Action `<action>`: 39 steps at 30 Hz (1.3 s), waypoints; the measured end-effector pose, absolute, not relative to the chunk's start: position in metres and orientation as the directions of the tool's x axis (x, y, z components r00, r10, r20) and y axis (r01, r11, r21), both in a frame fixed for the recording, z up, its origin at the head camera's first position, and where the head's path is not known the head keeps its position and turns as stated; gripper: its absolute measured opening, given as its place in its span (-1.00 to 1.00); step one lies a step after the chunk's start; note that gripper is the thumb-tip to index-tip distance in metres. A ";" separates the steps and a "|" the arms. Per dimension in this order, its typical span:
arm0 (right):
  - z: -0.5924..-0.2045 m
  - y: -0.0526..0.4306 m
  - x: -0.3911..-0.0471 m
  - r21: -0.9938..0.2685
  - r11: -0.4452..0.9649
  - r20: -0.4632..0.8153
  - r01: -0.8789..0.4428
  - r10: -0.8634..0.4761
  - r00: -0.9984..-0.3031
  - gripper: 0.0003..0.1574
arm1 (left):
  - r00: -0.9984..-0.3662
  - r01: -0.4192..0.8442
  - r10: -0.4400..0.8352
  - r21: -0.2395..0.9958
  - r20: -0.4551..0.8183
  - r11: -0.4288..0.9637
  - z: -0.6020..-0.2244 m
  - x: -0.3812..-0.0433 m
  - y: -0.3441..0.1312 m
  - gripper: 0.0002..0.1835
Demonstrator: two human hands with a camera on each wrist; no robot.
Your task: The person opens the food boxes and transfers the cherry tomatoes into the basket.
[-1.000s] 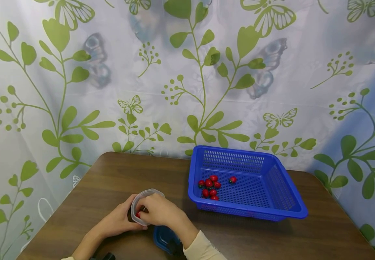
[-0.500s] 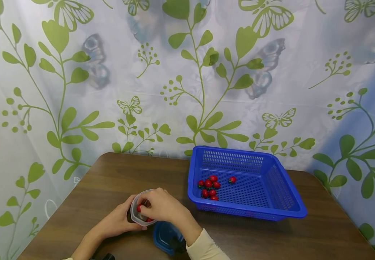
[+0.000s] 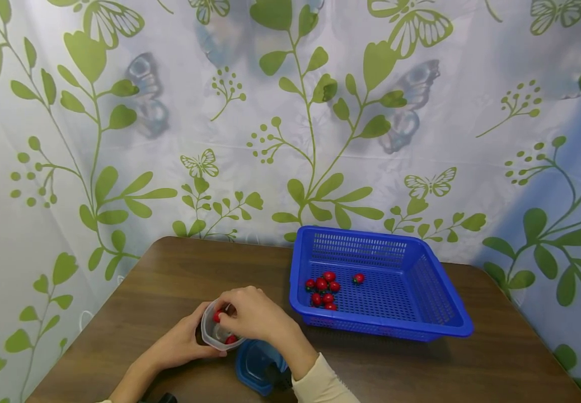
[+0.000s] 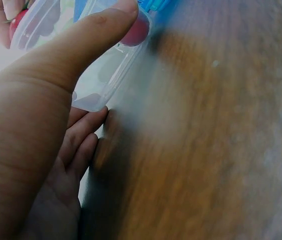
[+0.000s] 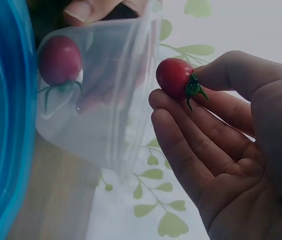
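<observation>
My left hand grips a clear plastic container from its left side, the thumb lying along the wall. One cherry tomato rests inside the tilted container. Between thumb and fingers my right hand pinches another cherry tomato with a green stem. In the right wrist view that tomato is just outside the container's mouth. A blue lid lies on the table, partly hidden beneath my right forearm.
On the right of the wooden table stands a blue plastic basket with several cherry tomatoes grouped at its left and one apart. A patterned curtain hangs behind the table. A small black object shows at the bottom edge.
My right hand has risen from deep inside the container to its opening, a tomato pinched in its fingers. The left hand has kept its grip; the view has shifted slightly.
</observation>
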State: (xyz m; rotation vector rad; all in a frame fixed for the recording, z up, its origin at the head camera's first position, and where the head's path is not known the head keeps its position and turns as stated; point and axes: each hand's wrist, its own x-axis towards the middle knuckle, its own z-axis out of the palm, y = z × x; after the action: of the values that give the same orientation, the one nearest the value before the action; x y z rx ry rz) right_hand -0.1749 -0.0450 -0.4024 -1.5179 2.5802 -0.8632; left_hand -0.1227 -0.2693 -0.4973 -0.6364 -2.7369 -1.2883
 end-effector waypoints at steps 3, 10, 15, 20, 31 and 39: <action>-0.399 -0.042 -0.175 -0.471 0.371 0.263 -0.800 -0.807 -0.529 -0.80 | -0.918 0.376 0.336 0.726 0.210 0.576 -0.497 -0.123 -0.269 -0.08; -0.391 -0.033 -0.177 -0.484 0.372 0.274 -0.792 -0.795 -0.541 -0.80 | -0.925 0.358 0.329 0.732 0.192 0.580 -0.497 -0.123 -0.268 -0.06; -0.386 -0.026 -0.179 -0.509 0.382 0.275 -0.771 -0.776 -0.567 -0.82 | -0.929 0.352 0.317 0.721 0.191 0.596 -0.498 -0.122 -0.268 -0.06; -0.382 -0.019 -0.181 -0.542 0.389 0.281 -0.745 -0.752 -0.596 -0.83 | -0.930 0.352 0.311 0.716 0.195 0.603 -0.498 -0.122 -0.268 -0.05; -0.375 -0.007 -0.185 -0.576 0.380 0.306 -0.724 -0.721 -0.622 -0.82 | -0.923 0.378 0.309 0.701 0.231 0.605 -0.496 -0.121 -0.266 -0.07; -0.372 0.001 -0.189 -0.596 0.383 0.323 -0.706 -0.691 -0.647 -0.83 | -0.918 0.391 0.309 0.690 0.248 0.609 -0.496 -0.121 -0.266 -0.09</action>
State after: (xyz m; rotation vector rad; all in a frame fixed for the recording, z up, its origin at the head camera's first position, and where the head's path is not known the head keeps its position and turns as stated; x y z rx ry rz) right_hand -0.1895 0.0011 -0.3723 -1.3284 2.6301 -1.1497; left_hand -0.1214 -0.2663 -0.4965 -0.5943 -2.7235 -1.2059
